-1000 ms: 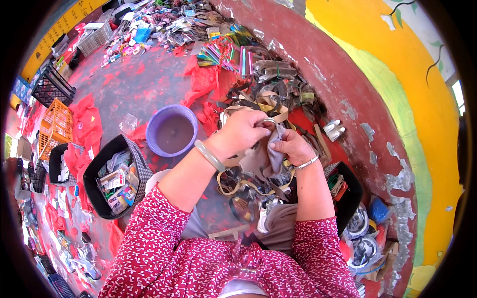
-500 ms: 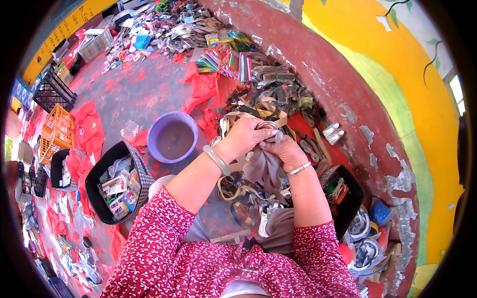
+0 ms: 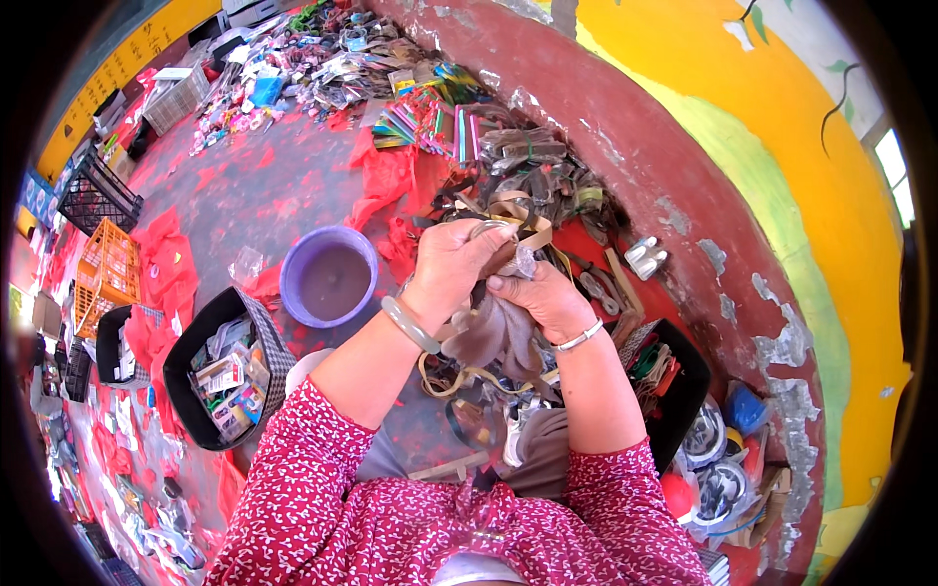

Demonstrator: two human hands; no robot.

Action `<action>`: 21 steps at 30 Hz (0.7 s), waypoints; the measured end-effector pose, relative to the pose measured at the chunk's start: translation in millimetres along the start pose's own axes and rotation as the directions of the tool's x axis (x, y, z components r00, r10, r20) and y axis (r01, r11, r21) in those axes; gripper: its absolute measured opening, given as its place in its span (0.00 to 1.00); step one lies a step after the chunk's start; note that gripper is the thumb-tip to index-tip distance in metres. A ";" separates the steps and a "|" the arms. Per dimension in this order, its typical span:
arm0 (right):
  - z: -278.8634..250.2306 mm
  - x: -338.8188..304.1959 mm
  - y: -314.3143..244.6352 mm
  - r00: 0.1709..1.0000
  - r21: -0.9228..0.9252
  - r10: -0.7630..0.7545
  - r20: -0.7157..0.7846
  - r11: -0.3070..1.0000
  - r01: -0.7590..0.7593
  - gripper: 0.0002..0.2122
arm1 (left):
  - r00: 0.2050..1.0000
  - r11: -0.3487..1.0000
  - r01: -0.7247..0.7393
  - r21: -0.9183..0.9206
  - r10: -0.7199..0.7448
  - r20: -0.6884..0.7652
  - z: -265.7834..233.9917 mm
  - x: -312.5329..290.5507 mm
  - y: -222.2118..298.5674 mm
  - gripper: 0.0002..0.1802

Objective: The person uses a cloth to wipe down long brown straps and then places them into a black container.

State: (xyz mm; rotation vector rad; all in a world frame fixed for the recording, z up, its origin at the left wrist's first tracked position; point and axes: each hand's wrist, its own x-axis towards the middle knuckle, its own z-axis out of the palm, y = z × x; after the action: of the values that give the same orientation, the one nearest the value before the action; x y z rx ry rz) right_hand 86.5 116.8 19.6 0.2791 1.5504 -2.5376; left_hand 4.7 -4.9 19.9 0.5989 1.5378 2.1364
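Observation:
My left hand (image 3: 447, 262) pinches a round metallic ring (image 3: 491, 228), with a brown strap-like piece just below it. Close beside it, my right hand (image 3: 543, 298) is closed with its thumb pressed on a greyish-brown cloth (image 3: 503, 332), which hangs down between both hands. A small shiny clear scrap (image 3: 525, 262) shows near the right thumb. Whether the ring joins the strap is hidden by the fingers. Below and beyond the hands lies a heap of belts and straps, among them a tan strap (image 3: 442, 387).
A purple tub (image 3: 367, 256) of murky water stands left of my hands. Black bins (image 3: 176, 366) of small goods flank me, the right one (image 3: 696, 381) holding cords. Plastic-wrapped bundles (image 3: 537, 146) line the red wall (image 3: 625, 127). An orange crate (image 3: 106, 264) stands far left.
My hands have drawn slightly apart, the left one shifting leftward with the ring. More of the cloth and the brown strap now shows between them. The view has shifted slightly.

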 end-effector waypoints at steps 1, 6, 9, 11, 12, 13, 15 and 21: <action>1.5 0.1 1.0 1.000 -0.003 -0.008 0.029 1.000 0.008 0.13 | 0.998 0.999 -0.021 0.040 0.023 -0.059 1.4 0.4 5.3 0.07; 9.0 -3.2 -2.4 0.999 -0.121 -0.011 0.040 0.993 0.015 0.10 | 0.998 1.000 -0.010 -0.026 0.008 -0.057 2.3 -1.1 19.6 0.09; 9.2 -2.6 -0.7 1.000 -0.119 0.016 0.022 0.993 -0.013 0.10 | 0.997 1.000 0.017 0.016 -0.016 -0.078 -3.1 1.4 13.6 0.09; 8.9 -0.4 0.8 0.997 -0.093 0.072 -0.005 0.993 -0.072 0.09 | 0.997 0.995 0.020 0.093 -0.012 -0.080 -9.0 6.8 8.0 0.10; 9.4 -0.4 0.4 0.997 -0.088 0.081 -0.015 0.993 -0.082 0.09 | 0.997 0.997 0.023 0.073 -0.017 -0.078 -11.0 7.8 6.0 0.10; 10.1 -1.5 0.2 0.996 -0.083 0.090 -0.024 0.992 -0.092 0.10 | 0.997 0.998 0.026 0.054 -0.022 -0.077 -12.6 8.8 4.4 0.10; 15.7 -8.2 -3.7 0.995 -0.060 0.093 -0.026 0.994 -0.094 0.10 | 0.996 0.998 -0.006 0.058 0.011 -0.088 -14.1 10.0 3.2 0.10; 14.1 -15.8 5.0 1.000 -0.317 0.023 -0.018 0.948 -0.028 0.12 | 0.983 0.997 -0.039 -0.065 0.027 -0.179 -25.1 15.7 32.4 0.07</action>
State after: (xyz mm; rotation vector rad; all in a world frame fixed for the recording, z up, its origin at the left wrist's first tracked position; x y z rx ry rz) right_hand 101.8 102.5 25.4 0.2732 1.9117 -2.2228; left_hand -25.8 -24.2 45.0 0.4219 1.5481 2.3119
